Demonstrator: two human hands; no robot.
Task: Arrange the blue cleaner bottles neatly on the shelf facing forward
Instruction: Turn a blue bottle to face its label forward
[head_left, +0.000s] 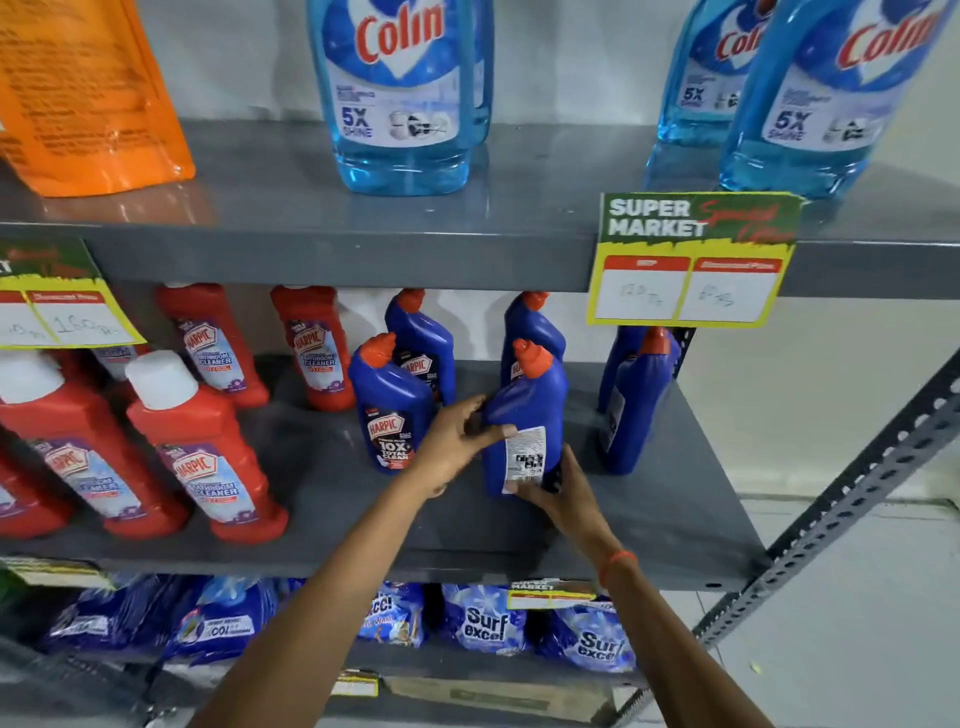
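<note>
Several dark blue Harpic bottles with orange caps stand on the grey middle shelf (649, 499). Both hands grip one blue bottle (530, 405) near the shelf's middle, its white back label with barcode turned toward me. My left hand (452, 447) clasps its left side; my right hand (561, 493) holds its lower right. A front-facing blue bottle (389, 410) stands just left of it. Two more blue bottles (421, 338) (535, 325) stand behind. Another blue bottle (636, 400) stands at the right, turned sideways.
Red Harpic bathroom cleaner bottles (202, 452) fill the shelf's left half. Light blue Colin bottles (400, 93) and an orange pouch (88, 93) sit on the upper shelf. A price tag (691, 260) hangs from that shelf's edge. Surf Excel packs (485, 621) lie below. A perforated upright (857, 509) borders the right.
</note>
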